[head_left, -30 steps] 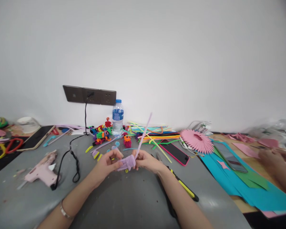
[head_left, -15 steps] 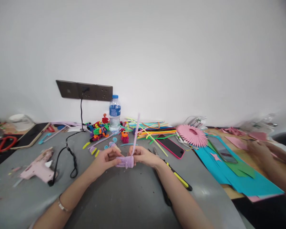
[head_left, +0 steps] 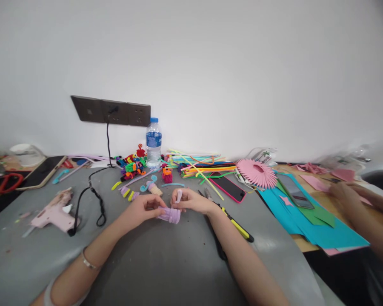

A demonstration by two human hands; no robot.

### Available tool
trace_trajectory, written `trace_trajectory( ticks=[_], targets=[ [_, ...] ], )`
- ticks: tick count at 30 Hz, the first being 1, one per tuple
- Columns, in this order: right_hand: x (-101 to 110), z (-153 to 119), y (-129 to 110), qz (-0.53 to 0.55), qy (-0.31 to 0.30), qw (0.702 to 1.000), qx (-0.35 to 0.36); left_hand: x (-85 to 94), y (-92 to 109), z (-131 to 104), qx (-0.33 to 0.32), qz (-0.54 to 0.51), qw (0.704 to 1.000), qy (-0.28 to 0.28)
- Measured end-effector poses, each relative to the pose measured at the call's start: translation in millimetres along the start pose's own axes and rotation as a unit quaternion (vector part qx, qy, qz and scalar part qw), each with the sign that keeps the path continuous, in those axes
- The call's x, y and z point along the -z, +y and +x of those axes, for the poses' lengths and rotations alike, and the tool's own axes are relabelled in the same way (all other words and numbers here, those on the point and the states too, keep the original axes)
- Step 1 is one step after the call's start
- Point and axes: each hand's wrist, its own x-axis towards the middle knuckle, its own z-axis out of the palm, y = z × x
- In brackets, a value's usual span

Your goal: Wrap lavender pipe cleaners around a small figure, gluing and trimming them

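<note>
A bundle of lilac pipe cleaners (head_left: pixel 170 215), wound round into a short roll, is held above the grey table by my left hand (head_left: pixel 148 208), whose fingers and thumb close on its left end. At the roll's right end my right hand (head_left: pixel 188 201) pinches the loose lilac pipe cleaner end (head_left: pixel 179 195), which points up toward me. Just behind the hands lie small pipe cleaner pieces: a cream and lilac one with blue curls (head_left: pixel 153 188) and a lilac one with yellow tips (head_left: pixel 129 194).
Pliers with yellow-black handles (head_left: pixel 238 225) lie beside my right forearm. A pink glue gun (head_left: pixel 54 214) with a black cord rests at left. Behind stand a water bottle (head_left: pixel 153 144) and loose pipe cleaners (head_left: pixel 207 168). A co-worker's hands (head_left: pixel 347 197) work at far right over pink paper.
The lilac strand stood tall and upright; now its end is short in my right fingers, pointing toward me. My right hand has shifted slightly up off the roll. The view has tilted a little.
</note>
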Motion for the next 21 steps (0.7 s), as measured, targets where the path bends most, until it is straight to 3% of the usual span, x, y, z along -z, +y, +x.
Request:
trace_trajectory(
  ticks=[11, 21],
  targets=[
    [-1.5, -1.2, -3.5, 0.010, 0.001, 1.000, 0.009, 0.6, 7.1, -0.6, -0.020, -0.001, 1.000, 0.018],
    [-6.1, -1.1, -7.0, 0.099, 0.045, 0.994, -0.010, -0.6, -5.0, 5.2, -0.050, -0.073, 0.994, 0.061]
  ],
)
